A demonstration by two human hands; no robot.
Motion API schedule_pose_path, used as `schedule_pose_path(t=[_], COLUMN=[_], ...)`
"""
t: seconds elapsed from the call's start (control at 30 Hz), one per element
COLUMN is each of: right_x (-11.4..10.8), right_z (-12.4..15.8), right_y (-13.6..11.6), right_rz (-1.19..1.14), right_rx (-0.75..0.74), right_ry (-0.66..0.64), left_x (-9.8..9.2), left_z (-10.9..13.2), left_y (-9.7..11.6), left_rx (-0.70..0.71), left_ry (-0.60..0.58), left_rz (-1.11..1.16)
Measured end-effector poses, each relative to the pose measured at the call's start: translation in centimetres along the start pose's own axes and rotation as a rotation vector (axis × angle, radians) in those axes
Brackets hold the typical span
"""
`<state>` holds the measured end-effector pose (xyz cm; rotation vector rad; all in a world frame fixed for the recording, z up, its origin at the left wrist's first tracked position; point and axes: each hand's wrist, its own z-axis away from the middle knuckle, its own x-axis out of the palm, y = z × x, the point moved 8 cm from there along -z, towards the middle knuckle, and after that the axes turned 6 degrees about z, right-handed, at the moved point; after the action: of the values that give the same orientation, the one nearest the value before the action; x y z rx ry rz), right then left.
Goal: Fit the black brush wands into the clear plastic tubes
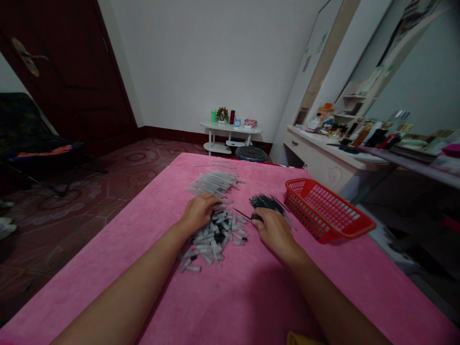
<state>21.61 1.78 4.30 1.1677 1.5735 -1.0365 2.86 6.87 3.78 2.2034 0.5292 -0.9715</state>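
My right hand (275, 231) is closed on a thin black pen refill (241, 213), its tip pointing left over the pink cloth. Just beyond that hand lies a heap of black pen refills (269, 202). My left hand (198, 211) has its fingers curled down at the near edge of a pile of pale pen barrels (214, 182); what lies under its fingertips is hidden. Beside and below my left hand spreads a loose heap of small pale pen caps (212, 244), with several black pieces among them.
A red plastic basket (325, 211) stands at the right of the pink-covered table (223, 306). Something yellow (302, 339) shows at the near edge. Further right is a white dresser (323, 153) crowded with bottles. A small white stand (230, 126) is behind the table.
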Motion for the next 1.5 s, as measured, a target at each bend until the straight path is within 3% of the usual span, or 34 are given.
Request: schedule_pose_path(t=[0.27,0.53,0.77,0.87,0.93,1.0,1.1,1.2,1.33,1.5], right_x=[-0.1,-1.5,-1.8,-3.1,-4.3,-4.8,-3.9,-1.9,0.3,0.9], right_z=[0.1,0.1,0.4,0.7,1.1,1.2,0.9,0.7,1.0,1.3], right_y=[-0.5,-1.2,-2.6,-2.6,-2.4,-2.5,-3.1,-3.6,-3.6,-3.6], right_rz=[0.022,0.052,-0.001,-0.069,-0.118,-0.153,-0.174,-0.123,-0.009,0.023], right_rx=[-0.038,-0.088,-0.158,-0.134,-0.114,-0.124,-0.172,-0.2,-0.205,-0.21], right_ry=[-0.017,0.06,0.119,0.257,0.373,0.397,0.246,0.041,-0.138,-0.19], left_x=[0.4,0.8,1.6,1.0,0.0,-1.2,-2.5,-3.0,-2.7,-2.0], left_z=[-0.1,0.0,0.1,-0.1,-0.2,-0.2,0.7,1.4,1.5,0.9], left_y=[1.3,2.6,4.2,3.2,1.5,-0.8,-4.7,-6.8,-7.1,-5.4], left_rx=[0.047,0.132,0.178,0.118,0.013,-0.119,-0.355,-0.463,-0.475,-0.368], left_ry=[-0.033,-0.118,-0.15,-0.059,0.067,0.211,0.463,0.603,0.616,0.504], left_rz=[-0.009,-0.106,-0.038,0.023,0.069,0.154,0.397,0.539,0.552,0.493])
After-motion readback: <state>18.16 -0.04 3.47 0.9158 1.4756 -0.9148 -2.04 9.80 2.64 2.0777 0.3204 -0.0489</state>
